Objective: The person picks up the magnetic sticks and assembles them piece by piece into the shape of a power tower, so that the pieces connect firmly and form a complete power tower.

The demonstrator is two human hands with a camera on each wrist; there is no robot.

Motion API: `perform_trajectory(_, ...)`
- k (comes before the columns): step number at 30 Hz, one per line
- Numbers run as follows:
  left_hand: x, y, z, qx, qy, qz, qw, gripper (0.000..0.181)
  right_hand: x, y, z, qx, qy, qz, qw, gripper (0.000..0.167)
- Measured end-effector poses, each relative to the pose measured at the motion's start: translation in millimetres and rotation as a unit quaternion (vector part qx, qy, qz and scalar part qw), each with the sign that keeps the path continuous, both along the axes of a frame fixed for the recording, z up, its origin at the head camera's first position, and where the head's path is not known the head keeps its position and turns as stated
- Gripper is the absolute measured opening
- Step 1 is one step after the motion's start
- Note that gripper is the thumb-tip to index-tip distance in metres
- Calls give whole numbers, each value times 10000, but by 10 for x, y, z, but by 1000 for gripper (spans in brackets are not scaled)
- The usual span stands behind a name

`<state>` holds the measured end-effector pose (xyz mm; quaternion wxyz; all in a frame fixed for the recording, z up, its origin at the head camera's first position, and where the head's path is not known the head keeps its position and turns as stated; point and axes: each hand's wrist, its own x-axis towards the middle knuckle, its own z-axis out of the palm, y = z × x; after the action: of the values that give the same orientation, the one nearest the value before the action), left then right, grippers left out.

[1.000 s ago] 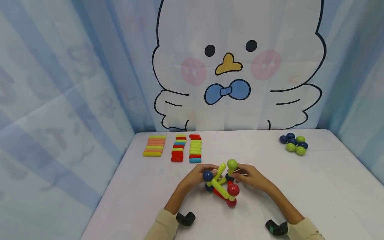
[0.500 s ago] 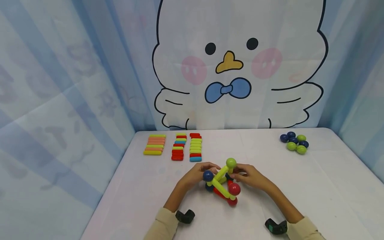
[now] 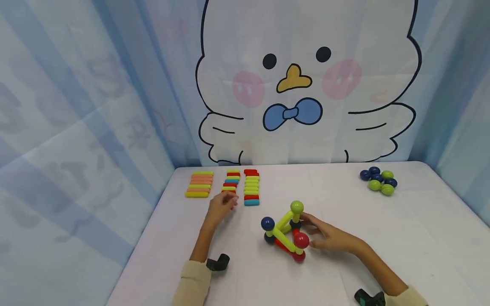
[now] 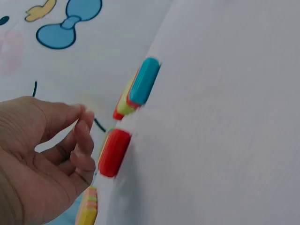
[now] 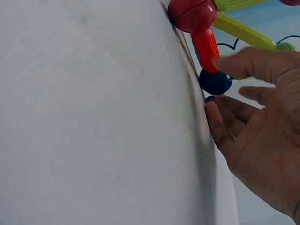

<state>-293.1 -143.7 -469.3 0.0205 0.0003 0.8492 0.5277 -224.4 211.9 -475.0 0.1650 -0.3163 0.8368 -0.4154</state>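
Observation:
My left hand (image 3: 221, 207) hovers over the near end of the middle column of short rods (image 3: 231, 181). In the left wrist view its thumb and index fingertips come together beside a red rod (image 4: 115, 153), with nothing visible between them. A frame of rods and balls (image 3: 284, 241) stands on the table, with lime, red and blue balls at its corners. My right hand (image 3: 332, 236) lies at the frame's right side, fingers loosely bent. In the right wrist view its thumb is close to a red rod (image 5: 205, 49) above a blue ball (image 5: 215, 82); whether it touches cannot be told.
Longer peach and yellow rods (image 3: 199, 184) lie in a column at the far left. Another column of short rods (image 3: 251, 187) lies right of the middle one. Blue and green balls (image 3: 377, 180) cluster at the far right. A curtain (image 3: 287, 144) hangs behind the table.
My left hand has left the frame and moved left and away to the middle rod column. A lime rod has come down to meet the lime ball. My right hand has loosened and shifted slightly right.

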Motion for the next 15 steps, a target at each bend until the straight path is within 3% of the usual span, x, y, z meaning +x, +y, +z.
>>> perform_trajectory(3,-72,-248,3,-359,96,834,9958,15,88,-5,22,199,-333,50,9992,103)
perform_trajectory(6,-124,-473,-2,-793,160,1302,9882,20,174,-74,14,335,-432,-194,9983,115)
perform_trajectory(9,-159,-645,-21,-1422,199,1496,9783,27,242,-160,-10,347,-329,-590,9971,118)
perform_trajectory(12,-178,-796,-46,-1982,79,1512,9684,32,275,-240,-25,442,-40,-909,9949,120)
perform_trajectory(15,-188,-913,-79,-2230,-33,1501,9632,35,283,-303,-24,539,227,-1054,9927,122)
